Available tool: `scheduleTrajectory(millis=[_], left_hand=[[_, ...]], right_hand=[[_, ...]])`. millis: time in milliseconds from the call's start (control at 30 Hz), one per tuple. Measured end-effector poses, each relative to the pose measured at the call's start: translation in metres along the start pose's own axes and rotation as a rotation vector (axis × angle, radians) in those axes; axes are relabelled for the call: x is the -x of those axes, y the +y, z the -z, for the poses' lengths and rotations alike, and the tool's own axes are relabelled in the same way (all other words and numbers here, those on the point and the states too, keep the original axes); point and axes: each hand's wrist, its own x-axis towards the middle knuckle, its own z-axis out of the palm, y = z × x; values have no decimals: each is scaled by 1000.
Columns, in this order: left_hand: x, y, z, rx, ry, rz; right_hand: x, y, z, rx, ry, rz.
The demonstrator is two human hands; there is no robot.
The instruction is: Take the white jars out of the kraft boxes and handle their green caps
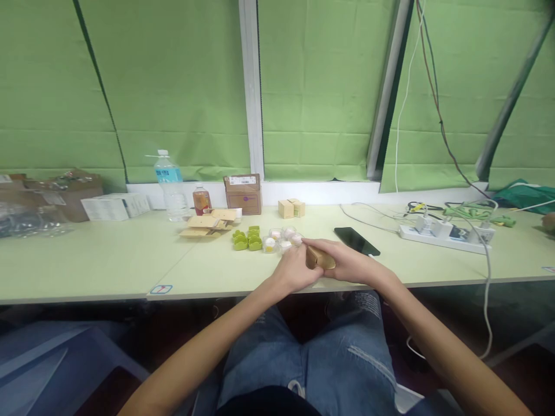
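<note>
A small brown cardboard box is held between both hands just above the table's front part. My left hand grips it from the left, fingers closed on its side. From the right, my right hand wraps round the same box. Just beyond the hands lie several clear round containers with white and yellow contents. Green flower-shaped pieces sit left of these. Further left is a pile of flat tan cardboard pieces. Two small tan boxes stand behind.
A black phone lies right of my hands, and a white power strip with plugs and cables is further right. At the back stand a water bottle, an orange-brown bottle and a cardboard carton. White boxes are at left.
</note>
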Motion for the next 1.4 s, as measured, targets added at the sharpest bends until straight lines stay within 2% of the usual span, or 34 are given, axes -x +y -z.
scheduleTrajectory(millis=[267,367,500,600,800,1000,1167,1400], left_hand=[[3,-9,4,59,26,-116],[4,-11,5,109,87,-194],[6,-11,4,-24,90,-382],[8,-10,3,-119,74,-425],[10,-5,1,-194,101,-331],[4,-13,-2,-171,115,-170],[3,-11,2,-135,109,-154],[0,-16,1,-16,84,-132]], right_hand=[[1,9,2,-36,-23,-45],[3,12,9,-91,-5,-75],[8,18,17,-112,22,-107],[11,25,22,-100,9,-105],[15,43,21,-151,-28,-151],[13,46,19,-125,-4,-204],[15,47,22,-113,20,-240],[16,47,23,-138,-19,-190]])
